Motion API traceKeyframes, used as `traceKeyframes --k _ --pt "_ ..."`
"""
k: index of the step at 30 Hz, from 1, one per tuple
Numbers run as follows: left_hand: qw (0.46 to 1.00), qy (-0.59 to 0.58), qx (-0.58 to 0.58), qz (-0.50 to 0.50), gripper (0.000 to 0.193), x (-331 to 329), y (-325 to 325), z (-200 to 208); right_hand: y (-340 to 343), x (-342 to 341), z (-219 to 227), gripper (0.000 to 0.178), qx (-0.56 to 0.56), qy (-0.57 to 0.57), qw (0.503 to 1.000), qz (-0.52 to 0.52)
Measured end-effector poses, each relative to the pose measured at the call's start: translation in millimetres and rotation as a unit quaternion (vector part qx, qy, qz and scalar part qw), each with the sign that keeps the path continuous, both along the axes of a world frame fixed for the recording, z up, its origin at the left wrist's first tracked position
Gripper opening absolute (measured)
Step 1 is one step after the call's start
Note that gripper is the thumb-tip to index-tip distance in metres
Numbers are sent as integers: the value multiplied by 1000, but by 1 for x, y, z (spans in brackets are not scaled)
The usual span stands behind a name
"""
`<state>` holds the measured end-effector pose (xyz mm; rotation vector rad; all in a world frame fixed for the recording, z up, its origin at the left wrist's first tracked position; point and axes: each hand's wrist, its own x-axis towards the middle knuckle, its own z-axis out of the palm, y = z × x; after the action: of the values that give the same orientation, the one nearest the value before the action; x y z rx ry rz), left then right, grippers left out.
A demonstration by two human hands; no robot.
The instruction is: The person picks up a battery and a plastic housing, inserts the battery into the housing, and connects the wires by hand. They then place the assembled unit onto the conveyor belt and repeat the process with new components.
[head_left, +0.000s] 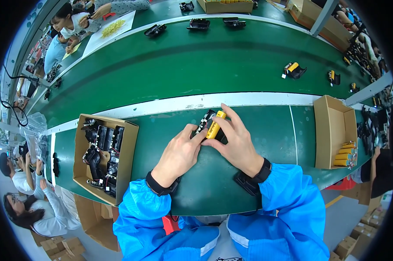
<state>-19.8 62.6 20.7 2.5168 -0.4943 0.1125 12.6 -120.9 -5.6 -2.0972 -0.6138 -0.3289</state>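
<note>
A yellow cylindrical battery cell [215, 126] lies in a black plastic holder [206, 120] on the green work surface, just in front of me. My right hand [235, 141] grips the cell with thumb and fingers, pressing it into the holder. My left hand [179, 153] steadies the holder's left side, its thumb touching the holder's edge. Both wrists wear black straps under blue sleeves.
A cardboard box [81, 150] of several black holders sits at my left. A box [331, 130] with yellow cells [343, 154] stands at my right. A green conveyor belt [205, 65] behind carries finished holders [294, 69]. Another black part [247, 182] lies under my right wrist. Other people work at the left.
</note>
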Motion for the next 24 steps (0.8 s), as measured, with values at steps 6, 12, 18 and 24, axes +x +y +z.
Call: traceKeyframes --k 6,12,18,24 --pt "999 -40 -24 -21 39 1 9 -9 5 1 -2 56 -46 -43 998 9" --pt "995 74 -68 13 57 1 8 5 14 -2 6 57 -64 -26 998 4" --pt "986 123 -110 -37 65 19 12 8 16 -6 10 60 -64 4 998 -21" --pt "977 165 -88 -103 61 33 22 19 17 -8 9 63 -65 10 998 -24"
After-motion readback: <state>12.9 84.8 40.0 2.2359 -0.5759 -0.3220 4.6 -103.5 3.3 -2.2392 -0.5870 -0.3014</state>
